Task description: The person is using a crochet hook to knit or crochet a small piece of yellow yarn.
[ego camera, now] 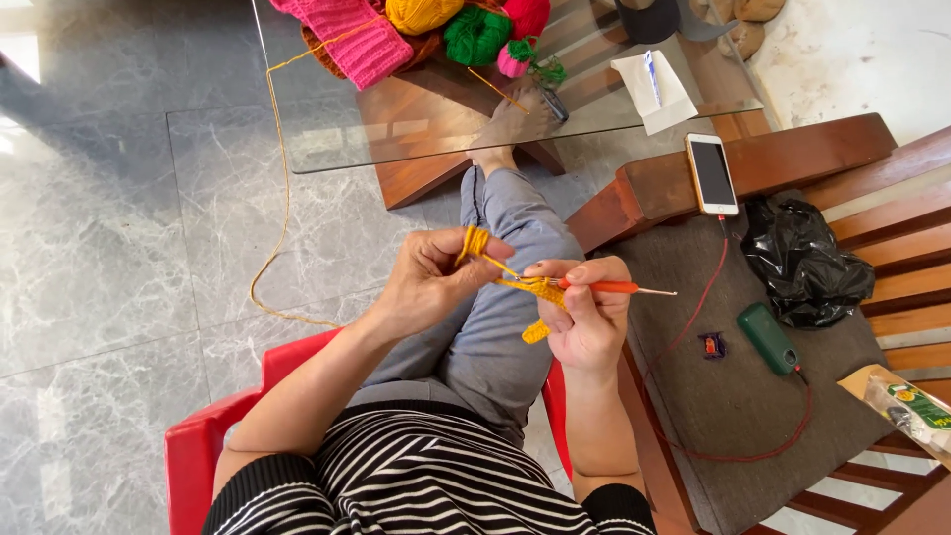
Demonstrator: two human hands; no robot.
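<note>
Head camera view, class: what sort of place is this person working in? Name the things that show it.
Probably a living room at home: a glass-topped wooden table with yarn balls, a cushioned wooden bench holding a charging phone, and a marble tile floor.

Open air around both hands over the lap. Left hand has free room out to its left, bare floor below, only the yellow yarn strand trailing across. Right hand is tighter: wooden bench armrest w/ phone close on its right, red cable, green charger & black bag on the seat pad. Fwd: glass tabletop edge w/ yarn balls blocks reach past the knee.
</note>
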